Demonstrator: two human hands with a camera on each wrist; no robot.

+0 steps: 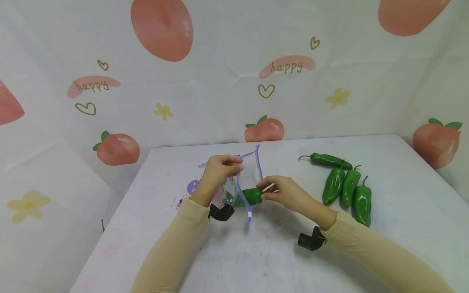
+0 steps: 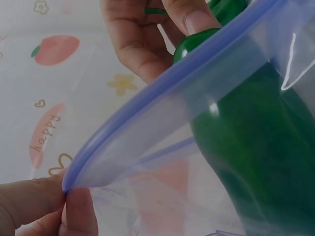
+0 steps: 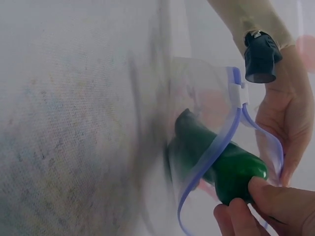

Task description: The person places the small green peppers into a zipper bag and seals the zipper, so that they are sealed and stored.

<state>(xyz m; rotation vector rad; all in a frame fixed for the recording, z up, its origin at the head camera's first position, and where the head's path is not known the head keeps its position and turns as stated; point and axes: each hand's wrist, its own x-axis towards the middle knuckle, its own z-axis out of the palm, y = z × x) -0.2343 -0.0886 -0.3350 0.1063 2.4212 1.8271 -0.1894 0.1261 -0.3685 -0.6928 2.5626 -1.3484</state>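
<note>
your left hand (image 1: 219, 173) pinching the zip bag (image 1: 234, 185) rim open, your right hand (image 1: 283, 192) gripping a green pepper (image 1: 253, 196) halfway inside, four peppers (image 1: 346, 183) right of your grip

Over the white counter (image 1: 256, 260), the left hand (image 1: 219, 171) pinches the purple rim of a clear zip bag (image 1: 239, 183) held open, while the right hand (image 1: 283, 191) holds a green pepper (image 1: 253, 195) halfway into its mouth, with four more green peppers (image 1: 344, 185) lying right of that hand.
</note>
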